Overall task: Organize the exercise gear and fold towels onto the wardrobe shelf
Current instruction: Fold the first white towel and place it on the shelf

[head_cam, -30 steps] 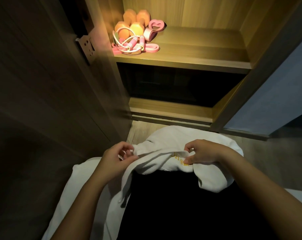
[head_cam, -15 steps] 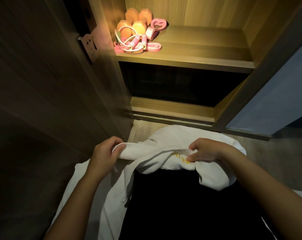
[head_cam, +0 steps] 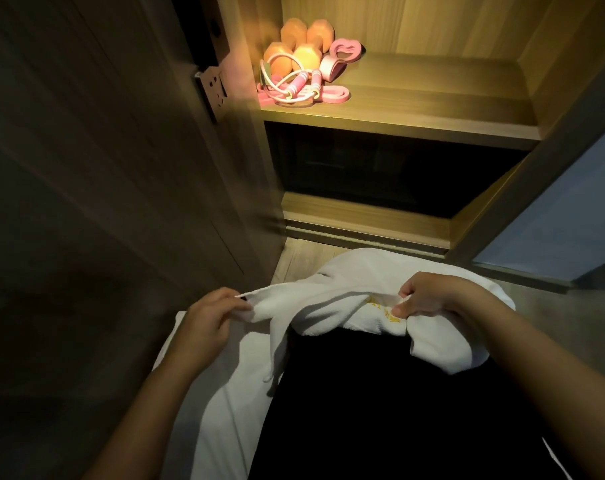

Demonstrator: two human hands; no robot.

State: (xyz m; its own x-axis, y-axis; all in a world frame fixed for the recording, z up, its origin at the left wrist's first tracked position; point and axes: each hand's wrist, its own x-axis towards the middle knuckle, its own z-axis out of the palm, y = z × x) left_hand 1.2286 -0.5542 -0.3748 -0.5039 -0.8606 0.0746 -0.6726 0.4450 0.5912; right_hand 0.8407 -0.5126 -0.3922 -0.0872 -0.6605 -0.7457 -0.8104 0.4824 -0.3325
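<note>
A white towel (head_cam: 332,289) with yellow embroidery lies bunched over my dark lap. My left hand (head_cam: 211,315) pinches its left corner and holds it out to the left. My right hand (head_cam: 429,296) grips the towel's edge by the yellow lettering. On the lit wardrobe shelf (head_cam: 415,109), at its left end, sit orange dumbbells (head_cam: 301,46), a pink skipping rope (head_cam: 294,86), a pink resistance band (head_cam: 330,95) and a pink heart-shaped grip (head_cam: 344,53).
The open wardrobe door (head_cam: 121,150) with its hinge plate stands close on the left. A dark compartment (head_cam: 380,168) lies under the shelf. A blue-grey panel (head_cam: 550,223) is at the right. More white cloth (head_cam: 231,393) hangs beside my left leg.
My left hand has drawn the towel's corner out to the left, stretching the edge between both hands. The right hand has stayed in place.
</note>
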